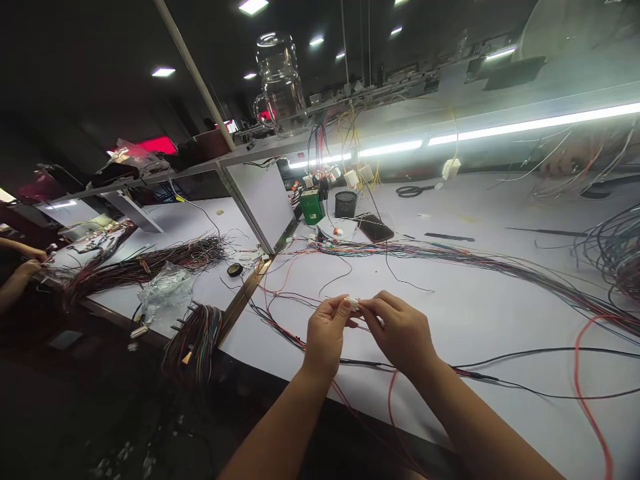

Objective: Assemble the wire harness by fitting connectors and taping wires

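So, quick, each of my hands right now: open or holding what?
Left hand: closed, holding a small white connector.
Right hand: pinched closed at the connector's end; what it pinches can't be told.

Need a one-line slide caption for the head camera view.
The left hand pinches a small white part, the right hand close against it, above a worktable strewn with wires.

Bare forearms [287, 423], bare hands [324, 337]
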`<state>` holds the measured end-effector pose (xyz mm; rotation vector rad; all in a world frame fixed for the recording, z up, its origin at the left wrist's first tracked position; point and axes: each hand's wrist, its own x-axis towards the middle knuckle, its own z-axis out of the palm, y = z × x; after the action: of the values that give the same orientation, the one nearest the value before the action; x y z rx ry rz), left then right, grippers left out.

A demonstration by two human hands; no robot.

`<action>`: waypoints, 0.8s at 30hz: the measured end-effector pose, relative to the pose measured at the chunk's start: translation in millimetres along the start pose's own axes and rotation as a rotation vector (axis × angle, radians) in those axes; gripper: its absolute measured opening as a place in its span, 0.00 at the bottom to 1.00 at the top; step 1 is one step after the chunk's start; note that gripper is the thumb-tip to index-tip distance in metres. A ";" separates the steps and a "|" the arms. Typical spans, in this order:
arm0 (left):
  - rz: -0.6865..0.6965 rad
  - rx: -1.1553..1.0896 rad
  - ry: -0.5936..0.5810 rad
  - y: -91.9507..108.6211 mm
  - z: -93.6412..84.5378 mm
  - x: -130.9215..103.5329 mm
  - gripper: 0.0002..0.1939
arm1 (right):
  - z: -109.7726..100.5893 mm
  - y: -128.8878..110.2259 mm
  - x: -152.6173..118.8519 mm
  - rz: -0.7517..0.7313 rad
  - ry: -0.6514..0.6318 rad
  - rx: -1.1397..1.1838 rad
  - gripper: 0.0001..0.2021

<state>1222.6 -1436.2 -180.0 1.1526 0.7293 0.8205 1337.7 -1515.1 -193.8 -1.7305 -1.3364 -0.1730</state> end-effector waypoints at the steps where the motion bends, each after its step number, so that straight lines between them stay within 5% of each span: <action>1: -0.007 -0.014 0.002 1.1 -0.8 0.0 0.16 | 0.3 0.0 0.6 0.021 -0.016 0.060 0.08; 6: -0.041 -0.067 -0.029 8.0 -7.0 2.1 0.15 | 4.6 -2.3 0.7 0.087 -0.063 0.312 0.08; 14: -0.002 -0.184 -0.058 -1.5 -0.3 -9.7 0.16 | 15.1 -10.5 -6.3 0.104 0.007 0.314 0.05; 18: -0.034 -0.291 -0.125 -10.8 4.4 -16.0 0.16 | 17.7 -11.2 -7.8 0.018 -0.023 0.186 0.06; 24: 0.034 -0.395 0.047 5.6 -4.3 5.7 0.13 | 16.4 -0.3 -13.8 -0.217 -0.113 -0.160 0.12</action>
<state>1221.0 -1428.2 -176.1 0.7942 0.5550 0.9726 1325.4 -1512.9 -211.3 -1.7454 -1.6318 -0.3167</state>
